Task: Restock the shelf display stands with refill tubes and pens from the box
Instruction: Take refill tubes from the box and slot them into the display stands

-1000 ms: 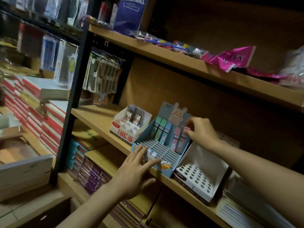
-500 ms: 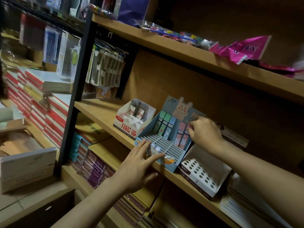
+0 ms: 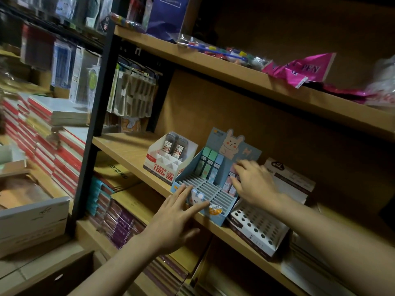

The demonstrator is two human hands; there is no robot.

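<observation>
Right hand (image 3: 254, 184) lower on tubes (image 3: 229, 185)

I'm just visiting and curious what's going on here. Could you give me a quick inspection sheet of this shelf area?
Surface: wooden middle shelf, holding three display stands.
Job's things: blue bunny stand, with green and blue refill tubes in its back row and pink ones by the right hand, front slots bare; white lead stand with two tubes at the back; white holed pen stand, no pens seen in it.
Clutter: pink packets and coloured small items on the upper shelf.
Hands: left hand flat against the bunny stand's front; right hand at the pink tubes, grip unclear.
Cables: nothing seen.
Surroundings: stacked notebooks to the left, hanging packs, boxes below.
</observation>
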